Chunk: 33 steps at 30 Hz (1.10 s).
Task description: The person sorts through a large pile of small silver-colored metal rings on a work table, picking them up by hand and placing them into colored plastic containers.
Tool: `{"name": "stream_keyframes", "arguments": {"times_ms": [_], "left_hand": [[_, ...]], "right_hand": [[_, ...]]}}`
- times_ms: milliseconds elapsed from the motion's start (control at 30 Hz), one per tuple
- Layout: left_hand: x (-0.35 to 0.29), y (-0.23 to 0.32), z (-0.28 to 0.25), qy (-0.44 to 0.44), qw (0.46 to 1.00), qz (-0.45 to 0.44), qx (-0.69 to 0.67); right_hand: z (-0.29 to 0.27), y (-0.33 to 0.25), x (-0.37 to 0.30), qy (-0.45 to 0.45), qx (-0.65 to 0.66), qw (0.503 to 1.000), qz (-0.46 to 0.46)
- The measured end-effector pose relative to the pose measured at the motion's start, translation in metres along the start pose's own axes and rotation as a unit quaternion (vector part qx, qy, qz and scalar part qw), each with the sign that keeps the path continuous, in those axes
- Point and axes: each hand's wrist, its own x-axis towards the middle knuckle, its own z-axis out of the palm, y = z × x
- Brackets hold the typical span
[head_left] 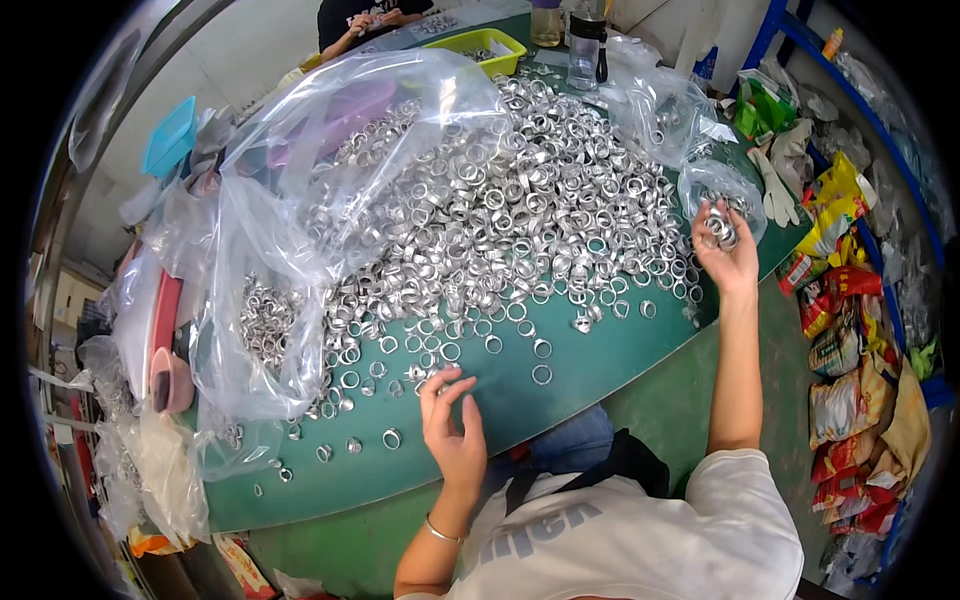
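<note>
A large heap of silver metal rings (540,180) spreads over the green table (480,395). My right hand (728,262) is at the table's right side, its fingers curled round several silver rings (720,228). It is beside a small clear plastic bag (752,190), partly over its near edge. My left hand (455,428) hovers at the near edge of the heap, fingers bent and apart from the thumb. Its fingertips are close to a few loose rings; I see nothing held between them. A big clear plastic bag (240,210) drapes over the heap's left part, with rings in its lower end.
A yellow-green basket (505,64) and a dark-lidded bottle (584,50) stand at the back. White gloves (774,190) lie at the right edge. Colourful packages (840,360) line a blue rack (900,200). Across the table a person (352,30) handles something small.
</note>
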Motion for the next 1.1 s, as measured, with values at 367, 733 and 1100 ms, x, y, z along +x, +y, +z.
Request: {"name": "stream_keyframes", "arguments": {"times_ms": [367,733,1100], "left_hand": [[-0.001,0.005,0.001,-0.066,0.997,-0.026,0.008],[-0.003,0.002,0.003,-0.139,0.951,-0.184,-0.205],[0.017,0.016,0.031,0.007,0.578,-0.415,-0.703]], "right_hand": [[0.085,0.018,0.044,-0.031,-0.042,0.993,0.107],[0.095,0.081,0.006,-0.112,-0.163,0.959,0.201],[0.053,0.219,-0.135,-0.522,-0.726,0.444,-0.056]]}}
